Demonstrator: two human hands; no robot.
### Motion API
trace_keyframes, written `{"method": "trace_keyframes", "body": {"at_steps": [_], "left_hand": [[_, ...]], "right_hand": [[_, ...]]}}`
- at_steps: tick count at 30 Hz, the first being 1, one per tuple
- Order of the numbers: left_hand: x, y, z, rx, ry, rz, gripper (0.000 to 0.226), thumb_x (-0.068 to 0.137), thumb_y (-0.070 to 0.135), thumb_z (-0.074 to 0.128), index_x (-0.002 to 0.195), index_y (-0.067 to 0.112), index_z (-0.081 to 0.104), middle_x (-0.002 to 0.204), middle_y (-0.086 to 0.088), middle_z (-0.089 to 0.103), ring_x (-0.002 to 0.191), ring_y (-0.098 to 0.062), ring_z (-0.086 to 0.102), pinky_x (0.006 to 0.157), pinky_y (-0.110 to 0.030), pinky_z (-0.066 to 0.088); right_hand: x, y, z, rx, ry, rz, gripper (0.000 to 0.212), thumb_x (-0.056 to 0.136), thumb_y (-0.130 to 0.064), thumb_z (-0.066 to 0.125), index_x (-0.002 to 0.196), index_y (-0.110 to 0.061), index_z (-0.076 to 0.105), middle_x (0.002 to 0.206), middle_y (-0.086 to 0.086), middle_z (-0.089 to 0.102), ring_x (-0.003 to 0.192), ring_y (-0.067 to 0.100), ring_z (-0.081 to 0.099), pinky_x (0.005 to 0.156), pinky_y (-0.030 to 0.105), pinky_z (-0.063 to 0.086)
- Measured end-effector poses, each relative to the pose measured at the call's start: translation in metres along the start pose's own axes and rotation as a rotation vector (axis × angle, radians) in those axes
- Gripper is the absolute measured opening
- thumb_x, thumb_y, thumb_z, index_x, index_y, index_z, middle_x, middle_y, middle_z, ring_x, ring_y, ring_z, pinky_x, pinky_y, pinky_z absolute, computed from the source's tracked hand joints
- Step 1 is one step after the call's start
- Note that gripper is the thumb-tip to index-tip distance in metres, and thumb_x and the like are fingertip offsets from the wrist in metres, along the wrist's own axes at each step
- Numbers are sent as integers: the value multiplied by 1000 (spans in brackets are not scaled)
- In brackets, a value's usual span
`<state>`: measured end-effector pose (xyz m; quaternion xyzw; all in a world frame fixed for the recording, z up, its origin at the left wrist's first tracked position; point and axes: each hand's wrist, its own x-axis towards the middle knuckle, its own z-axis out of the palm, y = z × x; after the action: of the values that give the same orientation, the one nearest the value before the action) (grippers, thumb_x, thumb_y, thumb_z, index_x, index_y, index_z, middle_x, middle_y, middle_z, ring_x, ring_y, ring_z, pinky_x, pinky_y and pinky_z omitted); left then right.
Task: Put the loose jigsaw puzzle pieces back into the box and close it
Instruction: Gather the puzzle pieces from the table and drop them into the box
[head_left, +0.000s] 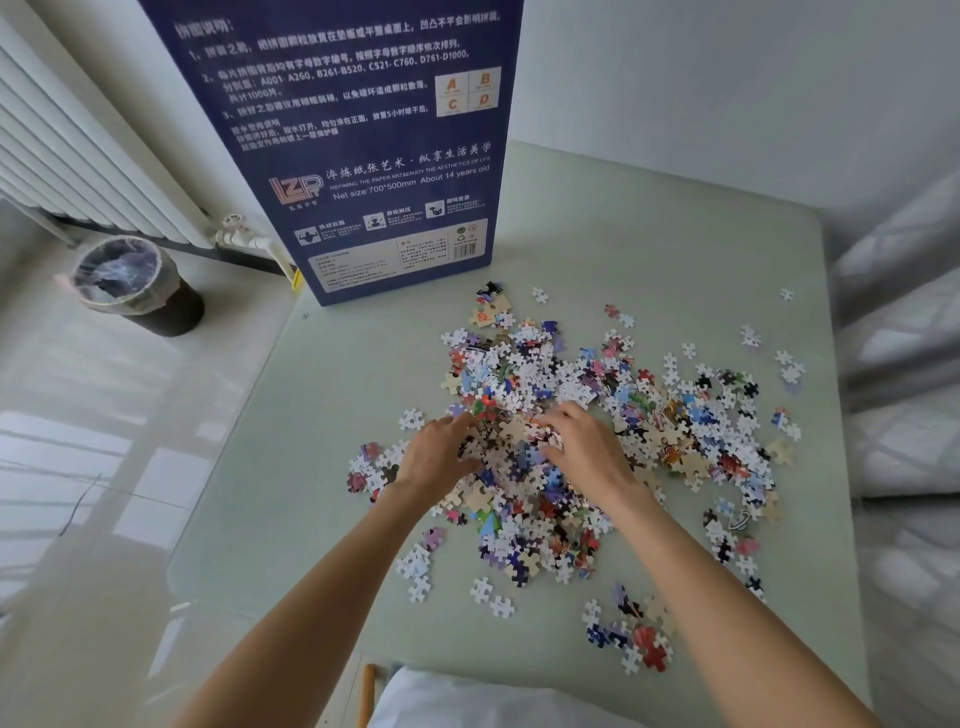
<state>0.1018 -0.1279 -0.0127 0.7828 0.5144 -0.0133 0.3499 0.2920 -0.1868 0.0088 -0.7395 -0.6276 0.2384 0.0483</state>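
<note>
Head view: left hand (439, 453) and right hand (584, 447) both sit in the middle of the puzzle pieces (550, 415), fingers curled down into the heap from opposite sides, cupping toward each other. Looks like a 2-hand scoop being set up; whether either hand has pieces actually pinched I can't tell, fingertips are buried.

Pieces are heaped mid-tabletop (363, 441), with a thinner scatter running right and toward the near edge (a few strays sit well apart, far right). The box (379, 156) stands upright at the far left corner of the tabletop, printed back facing the camera; its opening isn't visible.

Handling, my read: thin card pieces, very light, stiff, small. They slide easily on this smooth surface, so rake into a pile, then lift cupped from underneath with both palms. Pinching singles will be slow. Loose handfuls will shed from the sides. Box is light cardboard, likely tippy standing on end; steady it or lay it down before loading.
</note>
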Motion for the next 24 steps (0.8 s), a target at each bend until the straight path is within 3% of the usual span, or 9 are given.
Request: {"method": "trace_keyframes", "body": {"at_steps": [2, 8, 11, 13, 17, 20, 22, 24], "left_hand": [[-2, -1, -3, -22, 21, 6, 48, 78, 25, 72, 121, 17, 53, 121, -4, 62, 106, -20, 60, 92, -33, 49], [-10, -1, -13, -81, 74, 26, 40, 79, 21, 70, 118, 19, 60, 117, -1, 65, 101, -16, 63, 93, -29, 48], [-15, 2, -20, -102, 77, 8, 39, 81, 19, 69, 120, 19, 61, 114, -2, 67, 98, -15, 65, 90, -24, 47], [-16, 3, -23, -115, 80, -4, 38, 82, 17, 68, 119, 18, 62, 112, -2, 68, 95, -14, 66, 86, -19, 44], [-18, 10, -33, -130, 104, -5, 37, 80, 18, 69, 117, 19, 64, 108, -2, 69, 92, -13, 67, 81, -16, 44], [-19, 18, -44, -171, 126, 22, 36, 80, 18, 69, 116, 19, 65, 106, -1, 70, 89, -12, 67, 85, -20, 50], [-19, 23, -54, -195, 159, 51, 35, 80, 17, 71, 114, 21, 66, 103, 0, 71, 88, -12, 67, 84, -23, 53], [-21, 30, -69, -203, 220, 96, 34, 79, 17, 72, 112, 21, 68, 101, 1, 71, 88, -11, 68, 81, -20, 52]], "right_hand": [[-3, 4, -2, 50, 30, 19, 41, 84, -17, 65, 124, -14, 56, 133, 1, 48, 95, 16, 59, 78, 15, 38], [-13, 14, 0, 175, 110, 82, 38, 82, -16, 67, 120, -18, 59, 121, 4, 54, 110, 18, 51, 91, 17, 31], [-16, 9, -9, 212, 146, 52, 38, 83, -13, 67, 120, -19, 59, 120, 3, 55, 88, 6, 53, 91, 20, 38], [-15, 7, -14, 219, 143, 43, 37, 83, -11, 66, 119, -17, 60, 120, 2, 53, 71, 0, 44, 90, 24, 45], [-13, 14, -14, 191, 71, 87, 27, 84, -16, 65, 110, -18, 64, 116, 3, 57, 95, 15, 58, 86, 19, 40], [-12, 18, -14, 207, 72, 81, 20, 83, -20, 66, 103, -19, 66, 111, 3, 64, 87, 14, 62, 83, 20, 45], [-13, 17, -20, 224, 95, 67, 18, 83, -19, 67, 101, -18, 66, 109, 1, 65, 67, 4, 58, 69, 16, 46], [-13, 11, -29, 250, 143, 36, 16, 83, -17, 67, 99, -15, 67, 106, -1, 65, 52, -8, 40, 55, 9, 36]]}}
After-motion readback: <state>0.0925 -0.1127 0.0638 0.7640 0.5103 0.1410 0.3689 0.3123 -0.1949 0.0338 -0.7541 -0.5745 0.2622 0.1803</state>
